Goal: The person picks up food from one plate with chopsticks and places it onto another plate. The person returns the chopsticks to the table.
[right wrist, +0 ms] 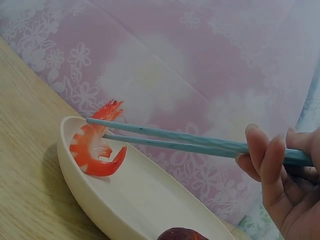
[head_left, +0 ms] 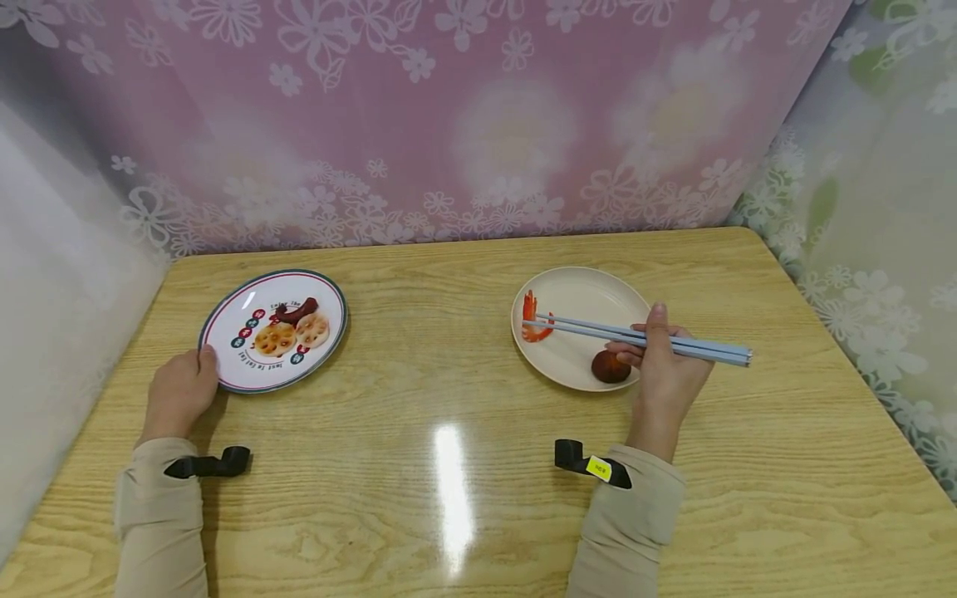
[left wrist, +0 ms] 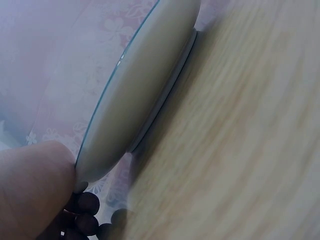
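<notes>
My left hand (head_left: 182, 390) pinches the left rim of a white plate (head_left: 235, 320) with a dark edge and red ring. In the left wrist view the thumb presses that rim; the fingers are mostly hidden. Two lotus root slices (head_left: 276, 340) and a dark red curved piece (head_left: 297, 311) lie on it. My right hand (head_left: 664, 374) holds light blue chopsticks (right wrist: 190, 141). Their tips are at an orange-red shrimp (right wrist: 92, 152) on the left side of a cream plate (head_left: 591, 286); whether they grip it I cannot tell. A brown mushroom-like ball (head_left: 611, 366) lies near its front edge.
The wooden table (head_left: 389, 415) extends between the two plates. Behind it hangs a pink flowered curtain (head_left: 449, 124), with pale cloth at both sides. Dark rounded shapes (left wrist: 87, 204) show under the left plate's rim in the left wrist view.
</notes>
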The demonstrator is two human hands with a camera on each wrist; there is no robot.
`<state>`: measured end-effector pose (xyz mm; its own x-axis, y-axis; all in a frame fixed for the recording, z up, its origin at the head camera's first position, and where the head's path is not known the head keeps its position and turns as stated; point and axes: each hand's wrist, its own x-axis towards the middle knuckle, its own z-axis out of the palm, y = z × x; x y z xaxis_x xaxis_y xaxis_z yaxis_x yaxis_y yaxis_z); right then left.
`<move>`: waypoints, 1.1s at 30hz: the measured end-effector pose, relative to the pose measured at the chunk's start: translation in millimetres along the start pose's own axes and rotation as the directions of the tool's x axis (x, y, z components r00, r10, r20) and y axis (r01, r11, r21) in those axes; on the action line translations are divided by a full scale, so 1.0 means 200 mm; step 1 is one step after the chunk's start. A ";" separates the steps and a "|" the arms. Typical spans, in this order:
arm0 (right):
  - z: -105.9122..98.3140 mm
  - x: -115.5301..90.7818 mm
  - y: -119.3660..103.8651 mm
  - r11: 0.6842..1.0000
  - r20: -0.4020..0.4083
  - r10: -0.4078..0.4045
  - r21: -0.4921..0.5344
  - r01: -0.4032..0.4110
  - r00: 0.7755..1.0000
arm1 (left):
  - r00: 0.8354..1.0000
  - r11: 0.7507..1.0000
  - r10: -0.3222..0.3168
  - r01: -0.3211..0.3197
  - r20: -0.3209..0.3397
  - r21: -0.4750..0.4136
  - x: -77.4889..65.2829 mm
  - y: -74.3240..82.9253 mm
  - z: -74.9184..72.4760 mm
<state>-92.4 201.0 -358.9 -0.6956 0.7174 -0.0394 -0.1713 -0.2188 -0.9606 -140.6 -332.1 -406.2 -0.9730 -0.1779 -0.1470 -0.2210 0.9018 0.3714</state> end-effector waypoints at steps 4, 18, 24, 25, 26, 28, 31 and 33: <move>0.01 0.00 0.00 0.994 0.029 0.035 -0.101 -0.032 0.999 | 1.000 1.000 -0.001 0.001 -0.010 -0.004 0.00 0.00 0.00; 0.07 -0.02 -0.02 0.978 0.147 -0.013 -0.204 0.043 0.989 | 1.000 1.000 0.023 -0.023 -0.009 0.003 0.00 0.00 -0.01; 0.07 -0.01 0.03 0.973 0.168 -0.151 -0.149 0.176 0.974 | 1.000 1.000 0.014 -0.014 0.001 0.004 -0.01 -0.01 0.00; 0.07 -0.01 0.04 0.976 0.158 -0.147 -0.137 0.169 0.976 | 1.000 1.000 0.016 -0.016 -0.001 0.003 -0.01 -0.01 0.00; 0.06 -0.01 0.05 0.979 0.146 -0.145 -0.121 0.164 0.979 | 1.000 1.000 0.017 -0.017 -0.001 0.003 -0.01 -0.01 0.00; 0.06 0.00 0.06 0.987 0.115 -0.126 -0.084 0.136 0.985 | 1.000 1.000 0.017 -0.017 -0.001 0.001 -0.01 -0.01 0.00; 0.06 0.01 0.06 0.994 0.067 -0.101 -0.031 0.103 0.993 | 1.000 1.000 0.030 -0.030 -0.009 0.002 0.00 0.00 0.00; 0.06 0.01 0.05 0.995 0.049 -0.102 -0.001 0.102 0.994 | 0.999 0.999 0.035 -0.035 -0.011 0.003 0.00 0.00 -0.01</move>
<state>-104.0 191.7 -366.1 -0.7080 0.7025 0.0721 -0.2403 -0.1436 -0.9600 -140.2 -331.9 -404.2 -0.9808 -0.1511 -0.1237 -0.1870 0.9087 0.3732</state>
